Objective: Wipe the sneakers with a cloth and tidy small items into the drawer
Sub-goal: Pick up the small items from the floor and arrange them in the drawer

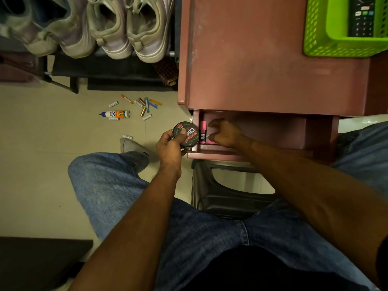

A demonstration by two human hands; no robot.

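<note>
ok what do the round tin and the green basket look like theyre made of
Round tin, held in the left hand: probably metal, since its glossy printed lid has a thin dark rim. Green basket: moulded plastic, matte, with even lattice holes in its walls.

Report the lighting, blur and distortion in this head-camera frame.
Head view: dim, warm indoor light; the sneakers at the top left are smeared by blur; wide-angle bending bows the cabinet edges; the tin in the left hand stays fairly sharp; the drawer interior is shadowed.
</note>
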